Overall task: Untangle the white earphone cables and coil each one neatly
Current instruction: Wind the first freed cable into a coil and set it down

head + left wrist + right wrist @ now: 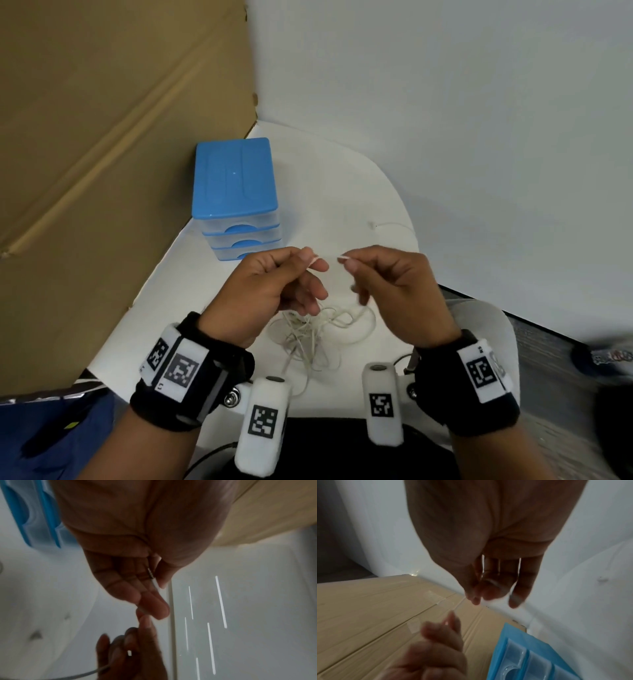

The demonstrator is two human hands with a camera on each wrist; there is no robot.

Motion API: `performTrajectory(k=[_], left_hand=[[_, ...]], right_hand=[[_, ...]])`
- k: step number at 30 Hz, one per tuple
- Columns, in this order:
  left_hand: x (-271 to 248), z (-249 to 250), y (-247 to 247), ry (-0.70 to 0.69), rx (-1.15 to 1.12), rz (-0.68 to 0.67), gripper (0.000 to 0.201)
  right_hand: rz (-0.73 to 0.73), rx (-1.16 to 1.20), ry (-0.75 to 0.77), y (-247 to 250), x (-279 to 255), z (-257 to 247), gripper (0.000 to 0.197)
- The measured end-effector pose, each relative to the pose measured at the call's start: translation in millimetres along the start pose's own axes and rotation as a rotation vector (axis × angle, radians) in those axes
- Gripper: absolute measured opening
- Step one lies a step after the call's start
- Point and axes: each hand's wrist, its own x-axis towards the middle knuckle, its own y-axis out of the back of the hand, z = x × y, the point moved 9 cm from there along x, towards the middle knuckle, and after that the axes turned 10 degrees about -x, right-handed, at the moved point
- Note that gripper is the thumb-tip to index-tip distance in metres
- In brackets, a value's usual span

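Observation:
A tangle of white earphone cables (315,335) lies on the white table (342,192) just under my raised hands. My left hand (308,262) pinches a white cable end between thumb and forefinger; in the left wrist view the plug (154,580) shows at the thumb. My right hand (346,260) pinches another part of the cable a short way to the right. A thin stretch of cable runs between the two pinches. One loose earbud (371,225) lies further back on the table.
A small blue-topped drawer unit (236,195) stands at the back left, against a large cardboard sheet (102,137). A white wall (445,102) closes the back and right. The table's rounded edge (416,236) drops off at the right.

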Motion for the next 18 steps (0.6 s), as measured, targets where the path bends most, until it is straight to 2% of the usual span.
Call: performTrajectory(k=[3, 7, 10, 15, 18], left_hand=[[-1.8, -5.1, -9.9, 0.066, -0.125, -0.066, 0.023], [-2.5, -13.5, -18.1, 0.103, -0.147, -0.116, 0.018], [0.3, -11.9, -7.7, 0.087, -0.179, -0.045, 0.022], [5.8, -11.0, 9.3, 0.086, -0.268, 0.074, 0.028], [7.4, -16.4, 11.7, 0.076, -0.261, 0.12, 0.023]], right_hand=[[0.042, -0.023, -0.009, 4.0, 2.8, 8.5, 0.015], [-0.106, -0.065, -0.027, -27.0, -5.8, 15.5, 0.018], [-0.129, -0.212, -0.045, -28.9, -10.9, 24.6, 0.021], [-0.269, -0.414, 0.041, -45.7, -34.0, 13.7, 0.02], [-0.299, -0.505, 0.108, -49.4, -42.7, 0.7, 0.023]])
